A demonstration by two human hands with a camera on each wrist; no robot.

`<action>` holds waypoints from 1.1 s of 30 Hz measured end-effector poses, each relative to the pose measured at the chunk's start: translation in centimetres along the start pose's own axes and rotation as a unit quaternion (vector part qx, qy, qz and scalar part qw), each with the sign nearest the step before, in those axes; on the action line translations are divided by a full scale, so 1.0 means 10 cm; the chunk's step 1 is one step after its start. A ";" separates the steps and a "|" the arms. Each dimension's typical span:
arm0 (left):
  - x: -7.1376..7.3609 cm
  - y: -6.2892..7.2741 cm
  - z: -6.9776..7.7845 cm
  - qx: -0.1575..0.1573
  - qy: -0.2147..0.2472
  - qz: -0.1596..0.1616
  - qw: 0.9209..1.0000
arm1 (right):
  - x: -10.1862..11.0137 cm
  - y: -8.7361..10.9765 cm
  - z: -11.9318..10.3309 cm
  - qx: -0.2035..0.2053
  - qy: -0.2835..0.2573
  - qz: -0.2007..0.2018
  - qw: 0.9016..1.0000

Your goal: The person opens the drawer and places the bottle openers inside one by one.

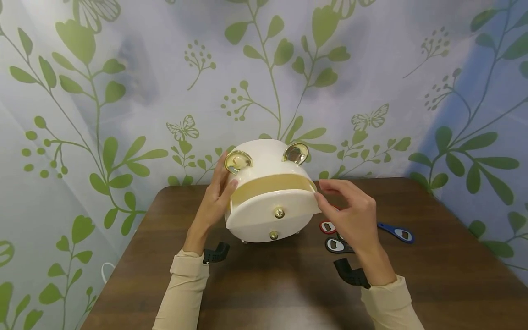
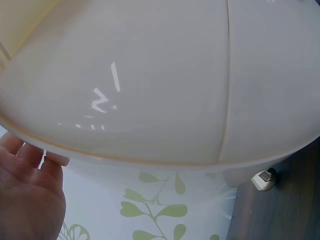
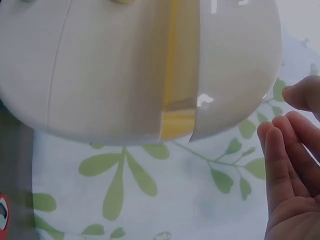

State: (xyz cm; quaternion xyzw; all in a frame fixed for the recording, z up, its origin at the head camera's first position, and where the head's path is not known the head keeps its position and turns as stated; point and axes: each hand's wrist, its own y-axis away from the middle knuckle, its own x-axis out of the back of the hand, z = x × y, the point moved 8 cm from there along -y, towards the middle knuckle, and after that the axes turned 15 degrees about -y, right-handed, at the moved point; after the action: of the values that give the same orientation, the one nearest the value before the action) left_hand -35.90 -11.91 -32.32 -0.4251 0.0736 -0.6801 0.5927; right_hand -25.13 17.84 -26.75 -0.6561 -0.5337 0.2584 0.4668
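The white box (image 1: 264, 156) stands between the fingers, its upper drawer (image 1: 251, 208) jutting out. The left hand (image 1: 211, 199) lies against one side, fingers extended, likely steadying it; the right hand (image 1: 354, 213) is beside the drawer's edge, thumb and fingers parted, contact unclear. Bottle openers (image 1: 335, 246) lie near its fingers.

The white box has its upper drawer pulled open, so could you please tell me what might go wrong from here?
The upper drawer juts forward, so the white box might tip if the left hand left its side.

The right hand has fingertips close to the drawer's edge; they could be pinched if it slid shut.

Bottle openers lie near that hand and could be knocked.
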 end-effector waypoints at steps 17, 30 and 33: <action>-0.01 0.00 0.00 -0.003 0.004 -0.002 1.000 | 0.12 0.11 0.44 -0.074 0.065 -0.004 0.995; -0.01 0.01 0.00 -0.001 -0.001 -0.006 1.000 | 0.21 0.27 0.85 -0.127 0.108 -0.006 0.986; -0.01 0.01 -0.01 0.002 -0.001 -0.006 1.000 | 0.23 0.30 0.94 -0.145 0.116 -0.009 0.983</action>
State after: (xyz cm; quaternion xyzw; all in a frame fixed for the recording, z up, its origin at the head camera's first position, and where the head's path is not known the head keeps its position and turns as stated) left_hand -35.87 -11.93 -32.48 -0.4252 0.0695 -0.6831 0.5897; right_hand -30.91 23.19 -33.11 -0.7378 -0.5131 0.0964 0.4279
